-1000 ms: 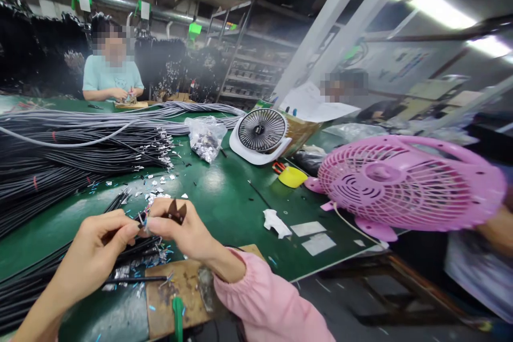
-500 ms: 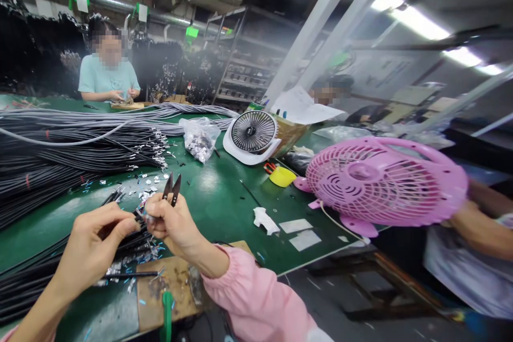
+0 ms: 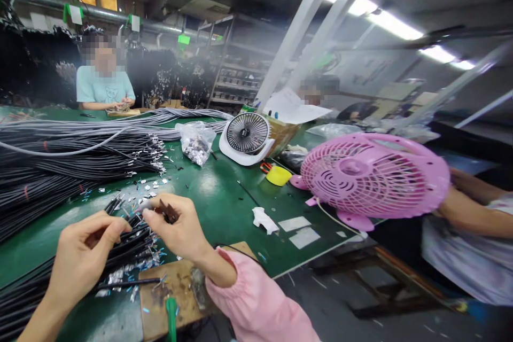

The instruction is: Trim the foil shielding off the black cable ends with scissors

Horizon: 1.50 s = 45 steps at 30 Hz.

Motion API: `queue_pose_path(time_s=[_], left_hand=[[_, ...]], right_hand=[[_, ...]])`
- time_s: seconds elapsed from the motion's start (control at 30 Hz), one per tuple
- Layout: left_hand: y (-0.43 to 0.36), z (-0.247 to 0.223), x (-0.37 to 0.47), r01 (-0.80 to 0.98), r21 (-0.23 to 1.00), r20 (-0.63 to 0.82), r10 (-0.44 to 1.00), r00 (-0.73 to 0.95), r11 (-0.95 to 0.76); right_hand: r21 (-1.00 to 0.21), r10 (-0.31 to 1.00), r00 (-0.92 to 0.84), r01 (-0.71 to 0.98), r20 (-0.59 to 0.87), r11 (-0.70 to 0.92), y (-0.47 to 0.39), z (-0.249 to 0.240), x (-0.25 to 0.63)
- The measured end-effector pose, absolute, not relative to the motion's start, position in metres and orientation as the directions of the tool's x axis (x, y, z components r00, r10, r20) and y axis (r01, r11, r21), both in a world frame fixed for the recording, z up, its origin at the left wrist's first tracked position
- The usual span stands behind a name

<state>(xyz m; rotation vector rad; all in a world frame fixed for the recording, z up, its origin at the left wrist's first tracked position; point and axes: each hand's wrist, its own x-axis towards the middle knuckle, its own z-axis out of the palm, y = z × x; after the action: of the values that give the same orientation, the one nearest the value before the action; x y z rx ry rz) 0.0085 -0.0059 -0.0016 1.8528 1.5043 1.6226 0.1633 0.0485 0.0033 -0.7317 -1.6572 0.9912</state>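
Note:
My left hand (image 3: 82, 251) is closed in a pinch on a black cable (image 3: 135, 219), whose end shows just past the fingertips. Opposite it, my right hand (image 3: 180, 224) is wrapped around small dark snips (image 3: 169, 211), mostly hidden by the fingers. Its thumb and fingertips are close to the cable end; whether they touch it I cannot tell. Beneath both hands lies a bundle of black cables (image 3: 140, 248) with stripped ends, foil shreds and blue bits. A wooden board (image 3: 182, 272) sits below my right wrist, with a green handle (image 3: 171, 316) at its front.
Black cables (image 3: 100, 157) and grey cables (image 3: 160, 132) cover the table's left. A bag of small parts (image 3: 196, 144), a white fan (image 3: 246, 136), yellow tape (image 3: 279, 176) and a pink fan (image 3: 372, 176) stand beyond. One co-worker (image 3: 105, 85) sits opposite; another person's arm (image 3: 473, 206) is at right.
The snips have turned from pointing upward to lying lower inside my right hand. My left hand has shifted slightly left, and the view has turned a little.

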Motion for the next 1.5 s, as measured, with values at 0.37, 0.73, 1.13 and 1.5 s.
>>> queue_pose_path(time_s=[0.37,0.73,1.13,1.5], left_hand=[[-0.008,-0.01,0.014,0.601,0.665,0.635,0.759,-0.144,-0.443],[-0.012,-0.019,0.017,0.746,0.513,0.76,0.629,-0.164,-0.424],[-0.012,-0.021,0.022,0.8,0.431,0.79,0.603,-0.11,-0.418],[-0.013,-0.024,0.025,0.82,0.382,0.826,0.556,-0.095,-0.427]], right_hand=[[-0.941,0.882,-0.336,-0.04,0.33,0.337,0.049,0.003,0.167],[-0.868,0.851,-0.231,0.049,0.472,0.495,0.045,0.001,0.168],[-0.816,0.802,-0.244,0.062,0.545,0.574,0.047,-0.002,0.169],[-0.884,0.862,-0.256,0.05,0.439,0.465,0.048,-0.004,0.166]])
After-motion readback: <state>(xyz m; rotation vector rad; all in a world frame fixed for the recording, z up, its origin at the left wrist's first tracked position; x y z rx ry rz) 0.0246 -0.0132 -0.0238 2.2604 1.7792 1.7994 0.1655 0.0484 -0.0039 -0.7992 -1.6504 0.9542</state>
